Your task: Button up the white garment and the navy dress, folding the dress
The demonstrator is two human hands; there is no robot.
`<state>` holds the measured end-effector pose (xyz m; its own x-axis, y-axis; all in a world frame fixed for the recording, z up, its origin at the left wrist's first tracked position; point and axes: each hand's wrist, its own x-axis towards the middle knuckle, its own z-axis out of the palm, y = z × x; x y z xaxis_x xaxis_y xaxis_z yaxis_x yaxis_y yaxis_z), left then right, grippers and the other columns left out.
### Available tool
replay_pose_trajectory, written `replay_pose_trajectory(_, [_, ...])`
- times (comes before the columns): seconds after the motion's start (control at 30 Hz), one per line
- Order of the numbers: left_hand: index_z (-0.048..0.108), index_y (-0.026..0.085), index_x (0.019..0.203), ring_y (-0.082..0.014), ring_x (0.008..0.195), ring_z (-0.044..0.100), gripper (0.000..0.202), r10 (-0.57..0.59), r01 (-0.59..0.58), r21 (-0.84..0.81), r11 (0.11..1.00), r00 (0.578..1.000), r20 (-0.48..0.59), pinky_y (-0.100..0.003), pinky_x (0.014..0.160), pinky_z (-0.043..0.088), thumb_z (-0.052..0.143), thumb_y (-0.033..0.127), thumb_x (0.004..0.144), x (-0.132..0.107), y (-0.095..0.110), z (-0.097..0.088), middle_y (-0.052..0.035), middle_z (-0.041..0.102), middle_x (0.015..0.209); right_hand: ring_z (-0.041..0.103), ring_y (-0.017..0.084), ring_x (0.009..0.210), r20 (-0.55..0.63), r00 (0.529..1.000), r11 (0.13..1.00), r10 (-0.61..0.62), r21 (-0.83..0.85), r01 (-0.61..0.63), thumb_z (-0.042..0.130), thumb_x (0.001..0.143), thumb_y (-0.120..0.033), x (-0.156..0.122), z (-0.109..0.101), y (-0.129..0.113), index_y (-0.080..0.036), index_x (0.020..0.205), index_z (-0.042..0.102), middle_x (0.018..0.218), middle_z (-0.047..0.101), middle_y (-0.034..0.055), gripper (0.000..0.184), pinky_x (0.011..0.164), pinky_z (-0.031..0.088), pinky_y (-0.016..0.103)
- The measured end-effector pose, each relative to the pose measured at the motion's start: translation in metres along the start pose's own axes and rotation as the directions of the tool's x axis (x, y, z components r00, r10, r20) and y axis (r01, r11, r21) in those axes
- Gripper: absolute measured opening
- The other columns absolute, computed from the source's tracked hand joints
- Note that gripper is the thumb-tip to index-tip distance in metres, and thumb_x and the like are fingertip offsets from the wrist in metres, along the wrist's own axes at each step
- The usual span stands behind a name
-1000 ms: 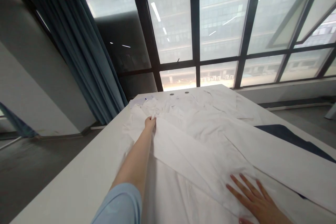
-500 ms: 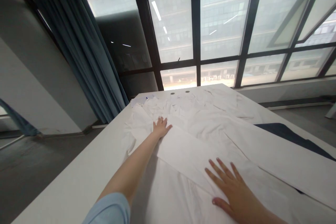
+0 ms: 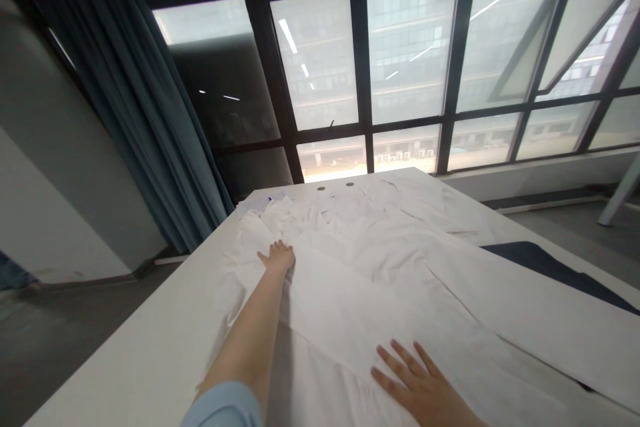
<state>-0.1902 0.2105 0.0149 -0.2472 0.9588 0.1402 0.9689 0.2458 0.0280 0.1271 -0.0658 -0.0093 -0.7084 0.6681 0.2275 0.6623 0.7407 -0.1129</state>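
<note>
A white garment [image 3: 390, 267] lies spread over a long white table [image 3: 150, 347], with a long flat sleeve crossing it. My left hand [image 3: 277, 258] reaches far out and rests on the cloth near its far left edge; the thumb sticks out and the fingers curl down onto the fabric. My right hand [image 3: 420, 387] lies flat on the near part of the cloth, fingers stretched and apart.
A dark blue cloth [image 3: 550, 267] shows under the white one at the right. Beyond the table's far end stand tall black-framed windows [image 3: 410, 53], and a blue curtain [image 3: 150, 120] hangs at the left. Grey floor lies on both sides.
My left hand went from gripping the cloth edge to lying flat, then curled its fingers down. My right hand slid left across the cloth. The camera view shifted slightly.
</note>
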Motion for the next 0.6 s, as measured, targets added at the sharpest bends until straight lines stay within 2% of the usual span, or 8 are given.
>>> replay_pose_trajectory(0.07, [0.021, 0.008, 0.131, -0.0246, 0.126, 0.014, 0.053, 0.045, -0.041, 0.038, 0.998, 0.992, -0.122, -0.057, 0.097, 0.003, 0.018, 0.027, 0.081, -0.003, 0.005, -0.008, -0.0143, 0.019, 0.137, 0.044, 0.024, 0.111, 0.024, 0.999, 0.999, 0.047, 0.004, -0.047, 0.035, 0.082, -0.046, -0.003, -0.009, 0.0, -0.036, 0.13, 0.017, 0.127, 0.041, 0.0019, 0.052, 0.092, 0.031, 0.041])
replay_pose_trajectory(0.13, [0.021, 0.004, 0.13, -0.0247, 0.127, 0.011, 0.054, 0.136, -0.126, 0.068, 0.99, 0.975, -0.177, -0.052, 0.099, 0.002, 0.02, 0.028, 0.081, -0.015, 0.02, -0.015, -0.0155, 0.017, 0.137, 0.035, 0.027, 0.117, 0.073, 0.99, 0.991, 0.119, 0.051, -0.122, 0.036, 0.078, -0.053, 0.001, -0.02, -0.003, -0.033, 0.131, 0.014, 0.132, 0.033, 0.0041, 0.061, 0.092, 0.03, 0.044])
replay_pose_trajectory(0.2, [0.022, 0.0, 0.129, -0.0305, 0.125, 0.014, 0.061, 0.147, -0.145, 0.035, 0.989, 0.987, -0.06, -0.054, 0.097, 0.008, 0.022, 0.038, 0.081, -0.038, 0.042, -0.017, -0.0199, 0.02, 0.135, 0.022, 0.03, 0.123, 0.117, 0.979, 0.977, 0.166, 0.117, -0.18, 0.035, 0.075, -0.059, 0.012, -0.028, -0.009, -0.03, 0.132, 0.009, 0.137, 0.02, 0.005, 0.07, 0.096, 0.024, 0.048])
replay_pose_trajectory(0.27, [0.02, 0.002, 0.13, -0.0379, 0.123, 0.016, 0.073, 0.106, -0.103, -0.031, 0.994, 0.984, 0.141, -0.06, 0.09, 0.017, 0.021, 0.053, 0.078, -0.067, 0.064, -0.016, -0.0223, 0.018, 0.135, 0.013, 0.029, 0.125, 0.133, 0.976, 0.964, 0.171, 0.184, -0.194, 0.033, 0.075, -0.059, 0.027, -0.027, -0.015, -0.03, 0.132, 0.005, 0.139, 0.012, 0.0032, 0.07, 0.099, 0.015, 0.05])
replay_pose_trajectory(0.37, [0.017, 0.008, 0.132, -0.0383, 0.124, 0.006, 0.077, 0.257, -0.248, -0.069, 0.966, 0.946, 0.197, -0.062, 0.09, 0.015, 0.016, 0.061, 0.075, -0.117, 0.08, -0.015, -0.0175, 0.007, 0.138, 0.009, 0.027, 0.126, 0.144, 0.979, 0.953, 0.144, 0.247, -0.177, 0.032, 0.077, -0.058, 0.042, -0.014, -0.02, -0.032, 0.132, 0.004, 0.14, 0.008, 0.0011, 0.067, 0.099, 0.006, 0.052])
replay_pose_trajectory(0.43, [0.015, 0.012, 0.133, -0.0348, 0.126, 0.003, 0.074, 0.411, -0.403, -0.08, 0.912, 0.898, 0.155, -0.06, 0.092, 0.012, 0.016, 0.06, 0.076, -0.146, 0.075, -0.016, -0.0135, 0.006, 0.139, 0.009, 0.027, 0.126, 0.146, 0.981, 0.953, 0.125, 0.257, -0.16, 0.032, 0.077, -0.057, 0.043, -0.005, -0.019, -0.033, 0.131, 0.005, 0.14, 0.008, 0.0007, 0.065, 0.099, 0.004, 0.053])
replay_pose_trajectory(0.53, [0.013, 0.019, 0.133, -0.0268, 0.127, 0.006, 0.065, 0.583, -0.578, -0.084, 0.812, 0.809, 0.076, -0.055, 0.097, 0.009, 0.016, 0.056, 0.079, -0.173, 0.047, -0.017, -0.0077, 0.008, 0.14, 0.012, 0.026, 0.126, 0.134, 0.986, 0.963, 0.096, 0.238, -0.126, 0.034, 0.078, -0.054, 0.03, 0.001, -0.015, -0.033, 0.131, 0.006, 0.139, 0.009, 0.0, 0.063, 0.1, 0.005, 0.051])
replay_pose_trajectory(0.6, [0.011, 0.02, 0.133, -0.0209, 0.128, 0.01, 0.058, 0.599, -0.595, -0.075, 0.8, 0.8, 0.046, -0.05, 0.1, 0.009, 0.013, 0.049, 0.083, -0.175, 0.019, -0.017, -0.0051, 0.012, 0.139, 0.015, 0.026, 0.125, 0.127, 0.988, 0.972, 0.085, 0.209, -0.111, 0.036, 0.078, -0.054, 0.015, 0.0, -0.012, -0.033, 0.131, 0.007, 0.139, 0.011, 0.0002, 0.064, 0.1, 0.009, 0.05])
